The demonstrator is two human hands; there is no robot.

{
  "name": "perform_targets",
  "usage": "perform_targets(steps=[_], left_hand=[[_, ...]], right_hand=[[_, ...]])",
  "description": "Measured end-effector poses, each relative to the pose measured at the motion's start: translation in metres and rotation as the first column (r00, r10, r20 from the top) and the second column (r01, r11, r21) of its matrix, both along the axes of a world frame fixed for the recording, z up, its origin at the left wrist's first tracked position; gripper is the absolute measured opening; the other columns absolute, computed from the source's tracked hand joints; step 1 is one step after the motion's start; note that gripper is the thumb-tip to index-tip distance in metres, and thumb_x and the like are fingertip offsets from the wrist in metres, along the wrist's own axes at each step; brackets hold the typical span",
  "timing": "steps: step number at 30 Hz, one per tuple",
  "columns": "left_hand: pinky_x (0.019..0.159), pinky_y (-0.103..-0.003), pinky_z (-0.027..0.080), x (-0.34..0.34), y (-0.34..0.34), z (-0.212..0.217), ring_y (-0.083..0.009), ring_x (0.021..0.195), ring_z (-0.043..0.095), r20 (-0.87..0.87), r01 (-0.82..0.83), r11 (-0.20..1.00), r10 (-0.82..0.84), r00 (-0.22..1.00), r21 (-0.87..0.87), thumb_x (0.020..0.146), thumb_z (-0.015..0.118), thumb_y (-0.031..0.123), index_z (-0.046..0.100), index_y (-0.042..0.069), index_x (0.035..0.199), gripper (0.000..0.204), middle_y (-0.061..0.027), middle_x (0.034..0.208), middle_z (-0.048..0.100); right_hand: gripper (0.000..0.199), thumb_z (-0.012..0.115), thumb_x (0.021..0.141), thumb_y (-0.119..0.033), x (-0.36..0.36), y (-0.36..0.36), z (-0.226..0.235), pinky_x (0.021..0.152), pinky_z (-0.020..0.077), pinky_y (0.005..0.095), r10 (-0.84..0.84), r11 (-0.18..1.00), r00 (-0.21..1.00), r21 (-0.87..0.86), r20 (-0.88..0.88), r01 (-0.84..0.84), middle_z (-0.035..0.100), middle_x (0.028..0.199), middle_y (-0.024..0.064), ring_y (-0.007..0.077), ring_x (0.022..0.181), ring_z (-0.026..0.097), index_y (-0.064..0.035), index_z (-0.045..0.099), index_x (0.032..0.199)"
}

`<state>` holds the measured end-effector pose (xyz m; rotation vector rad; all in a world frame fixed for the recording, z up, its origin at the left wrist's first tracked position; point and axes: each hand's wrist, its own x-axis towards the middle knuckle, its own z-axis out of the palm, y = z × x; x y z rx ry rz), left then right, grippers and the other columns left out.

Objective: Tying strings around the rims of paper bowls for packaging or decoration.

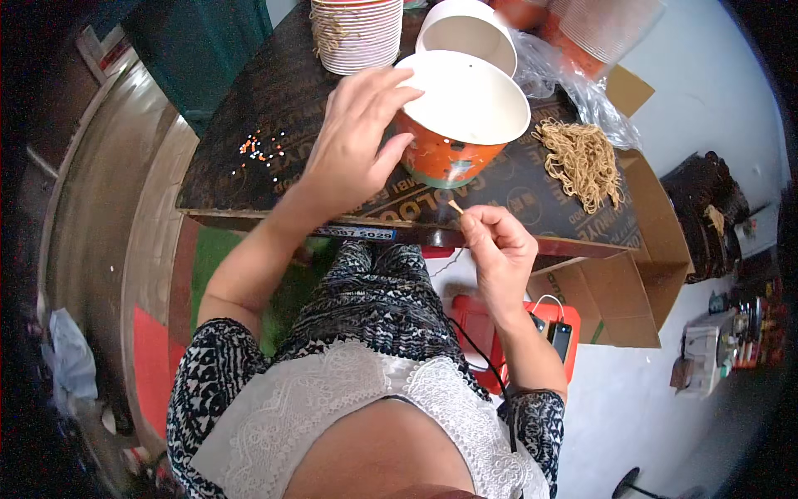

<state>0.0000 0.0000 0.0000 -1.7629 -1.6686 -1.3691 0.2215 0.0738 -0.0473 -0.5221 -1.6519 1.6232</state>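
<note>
An orange paper tub (pixel 453 154) with a green base and white inside stands upright near the table's front edge. Beside its left wall is my left hand (pixel 353 137), fingers stretched and apart at the rim, thumb near the outer wall; whether it touches is hard to tell. My right hand (pixel 501 245) is closed just in front of the tub, pinching a short tan cord end (pixel 455 206) between thumb and forefinger. To the tub's right lies a loose heap of tan cord (pixel 582 162).
Small orange and white beads (pixel 259 150) lie scattered on the dark table (pixel 274 100). Behind stand a stack of paper tubs (pixel 359 37), a tipped white tub (pixel 467 33) and a clear plastic bag (pixel 594 100). A cardboard box (pixel 619 295) sits at the table's right.
</note>
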Motion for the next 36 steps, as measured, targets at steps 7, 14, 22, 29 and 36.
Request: perform_targets(steps=[7,14,22,29,36], left_hand=[[0.112,-0.060,0.017,0.003,0.008,0.013,-0.0255,0.114,0.058,-0.331,0.014,0.983,-0.075,0.941,-0.183,0.079,0.071,0.006,0.065,0.007,0.092,0.015,-0.0055,0.095,0.065],[0.111,-0.057,0.022,0.023,0.007,0.030,-0.0249,0.088,0.064,-0.191,0.144,0.971,-0.181,0.965,-0.193,0.080,0.070,0.013,0.067,0.004,0.093,0.016,-0.0087,0.087,0.068],[0.111,-0.049,0.029,0.009,0.012,0.052,-0.0242,0.094,0.068,-0.116,0.169,0.938,-0.212,0.970,-0.303,0.091,0.058,0.010,0.068,0.003,0.101,0.016,-0.0099,0.087,0.072],[0.107,-0.051,0.033,0.016,0.012,0.061,-0.0284,0.109,0.061,-0.184,0.218,0.897,-0.306,0.934,-0.384,0.080,0.068,0.009,0.067,0.005,0.104,0.024,-0.0118,0.106,0.067],[0.111,-0.055,0.026,0.036,0.008,0.064,-0.0366,0.132,0.041,-0.327,0.281,0.888,-0.405,0.854,-0.365,0.069,0.076,0.009,0.068,0.011,0.096,0.029,-0.0072,0.121,0.058]], right_hand=[[0.005,0.069,0.082,0.003,-0.015,0.009,0.013,0.056,0.0420,0.0222,-0.266,0.795,0.948,0.517,-0.174,0.318,0.061,0.076,0.0060,0.0093,0.062,0.053,0.0017,0.066,0.086],[0.006,0.068,0.080,0.006,-0.013,0.023,0.014,0.055,0.0425,0.0241,-0.330,0.778,0.929,0.510,-0.166,0.367,0.061,0.077,0.0084,0.0122,0.064,0.055,0.0015,0.064,0.083],[0.007,0.068,0.079,0.006,-0.014,0.022,0.012,0.055,0.0425,0.0251,-0.338,0.772,0.926,0.514,-0.168,0.375,0.060,0.075,0.0079,0.0128,0.062,0.054,0.0012,0.063,0.081],[0.007,0.067,0.079,0.007,-0.014,0.017,0.016,0.055,0.0423,0.0246,-0.305,0.783,0.931,0.503,-0.200,0.365,0.061,0.077,0.0081,0.0119,0.062,0.054,0.0011,0.064,0.082],[0.006,0.067,0.082,0.005,-0.008,0.005,0.023,0.056,0.0417,0.0225,-0.193,0.856,0.959,0.442,-0.205,0.267,0.062,0.080,0.0072,0.0093,0.064,0.054,0.0015,0.064,0.086]])
